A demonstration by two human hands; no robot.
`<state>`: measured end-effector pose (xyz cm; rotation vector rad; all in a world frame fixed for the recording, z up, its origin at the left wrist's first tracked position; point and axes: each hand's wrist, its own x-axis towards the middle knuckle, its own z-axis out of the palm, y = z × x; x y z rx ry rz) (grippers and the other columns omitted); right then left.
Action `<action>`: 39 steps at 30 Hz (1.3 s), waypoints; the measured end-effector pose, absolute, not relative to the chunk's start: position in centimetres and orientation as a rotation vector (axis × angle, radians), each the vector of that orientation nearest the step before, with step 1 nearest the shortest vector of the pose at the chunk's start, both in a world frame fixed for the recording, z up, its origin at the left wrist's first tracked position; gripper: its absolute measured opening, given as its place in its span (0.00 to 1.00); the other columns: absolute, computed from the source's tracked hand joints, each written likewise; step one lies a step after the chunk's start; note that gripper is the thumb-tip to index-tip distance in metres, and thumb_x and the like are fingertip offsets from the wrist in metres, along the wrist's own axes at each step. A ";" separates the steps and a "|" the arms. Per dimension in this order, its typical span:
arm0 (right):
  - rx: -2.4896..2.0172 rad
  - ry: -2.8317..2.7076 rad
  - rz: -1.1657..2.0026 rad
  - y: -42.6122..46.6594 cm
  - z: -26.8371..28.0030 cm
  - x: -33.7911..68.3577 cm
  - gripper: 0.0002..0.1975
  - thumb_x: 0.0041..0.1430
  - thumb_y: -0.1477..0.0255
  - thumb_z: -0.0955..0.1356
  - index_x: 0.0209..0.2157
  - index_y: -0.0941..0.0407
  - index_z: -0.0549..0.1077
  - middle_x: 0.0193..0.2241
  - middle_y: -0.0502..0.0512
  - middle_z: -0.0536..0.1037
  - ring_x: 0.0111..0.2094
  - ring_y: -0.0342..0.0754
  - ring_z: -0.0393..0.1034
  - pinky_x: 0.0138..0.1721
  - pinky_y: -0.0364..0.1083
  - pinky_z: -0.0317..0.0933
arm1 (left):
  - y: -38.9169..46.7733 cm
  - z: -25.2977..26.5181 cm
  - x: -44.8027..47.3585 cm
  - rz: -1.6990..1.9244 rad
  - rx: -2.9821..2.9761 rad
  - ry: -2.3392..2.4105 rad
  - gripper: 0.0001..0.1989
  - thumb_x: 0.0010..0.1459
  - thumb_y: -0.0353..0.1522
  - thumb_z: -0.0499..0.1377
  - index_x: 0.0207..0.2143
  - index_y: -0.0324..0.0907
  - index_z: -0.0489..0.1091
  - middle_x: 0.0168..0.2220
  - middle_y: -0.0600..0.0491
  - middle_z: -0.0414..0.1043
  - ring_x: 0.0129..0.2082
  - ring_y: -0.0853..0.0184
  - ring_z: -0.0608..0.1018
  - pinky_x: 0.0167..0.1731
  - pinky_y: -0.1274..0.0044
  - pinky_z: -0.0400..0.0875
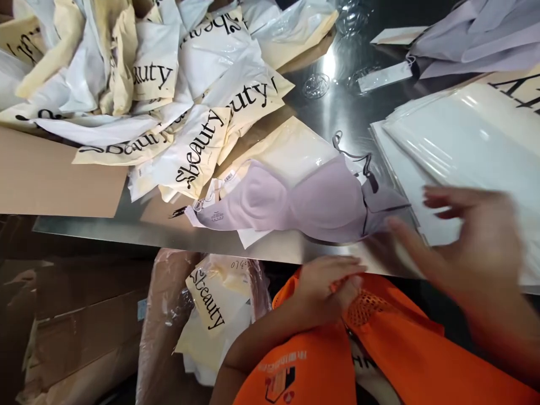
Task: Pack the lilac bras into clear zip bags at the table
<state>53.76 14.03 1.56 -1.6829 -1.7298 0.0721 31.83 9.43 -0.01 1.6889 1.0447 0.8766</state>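
Note:
A pale lilac bra [295,202] with thin dark straps lies on the steel table [333,107], partly on a cream packaging bag [287,149]. My left hand [327,287] rests at the table's near edge, its fingers curled against the orange vest [379,349] I wear. My right hand [468,236], blurred, hovers with spread fingers beside the bra's right end, over the edge of a stack of clear flat bags [468,146]. It holds nothing that I can see.
A heap of white and cream "Sbeauty" bags [177,84] covers the table's far left. Lilac fabric [472,34] and paper tags [383,76] lie at the far right. Cardboard [50,174] lies at left. A bag-lined box of more packets [211,309] stands below the table.

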 end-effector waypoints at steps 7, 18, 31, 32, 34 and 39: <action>-2.029 -1.997 0.016 14.2 -3.5 54.1 0.24 0.68 0.59 0.61 0.51 0.62 0.77 0.41 0.66 0.77 0.43 0.59 0.70 0.42 0.52 0.64 | 13.9 -2.6 20.1 0.584 2.347 1.944 0.30 0.65 0.39 0.56 0.65 0.36 0.62 0.67 0.36 0.58 0.70 0.46 0.57 0.64 0.52 0.59; -1.737 -1.627 -0.315 15.9 -0.3 53.0 0.36 0.59 0.67 0.64 0.67 0.63 0.52 0.57 0.73 0.66 0.54 0.60 0.68 0.45 0.56 0.69 | 14.0 -5.5 18.1 0.402 2.303 2.184 0.31 0.67 0.45 0.52 0.67 0.39 0.61 0.66 0.37 0.60 0.68 0.45 0.62 0.64 0.51 0.54; -1.866 -1.880 -0.224 18.3 4.8 58.9 0.20 0.72 0.64 0.59 0.56 0.57 0.73 0.57 0.63 0.73 0.63 0.57 0.64 0.64 0.58 0.61 | 14.3 -6.3 17.6 0.499 2.322 2.186 0.26 0.66 0.45 0.54 0.61 0.41 0.69 0.65 0.38 0.63 0.67 0.47 0.63 0.63 0.53 0.55; -1.813 -1.834 -0.213 17.4 4.6 57.8 0.20 0.71 0.65 0.60 0.58 0.57 0.72 0.57 0.63 0.73 0.62 0.57 0.65 0.63 0.57 0.62 | 14.3 -6.3 17.6 0.511 2.322 2.183 0.26 0.66 0.45 0.54 0.61 0.41 0.69 0.65 0.38 0.63 0.67 0.47 0.64 0.63 0.53 0.55; -1.687 -1.801 -0.167 16.0 3.4 55.1 0.23 0.69 0.66 0.63 0.62 0.58 0.67 0.59 0.63 0.71 0.62 0.57 0.64 0.62 0.59 0.63 | 14.2 -6.3 17.6 0.551 2.322 2.160 0.26 0.65 0.43 0.55 0.61 0.41 0.68 0.64 0.38 0.65 0.66 0.48 0.64 0.64 0.53 0.56; -1.411 -2.210 0.117 14.2 -0.5 52.5 0.18 0.69 0.64 0.63 0.57 0.53 0.71 0.60 0.62 0.70 0.62 0.59 0.63 0.56 0.60 0.64 | 12.8 -4.7 16.7 1.070 2.216 2.262 0.17 0.65 0.37 0.57 0.54 0.41 0.71 0.52 0.40 0.76 0.61 0.53 0.72 0.60 0.58 0.67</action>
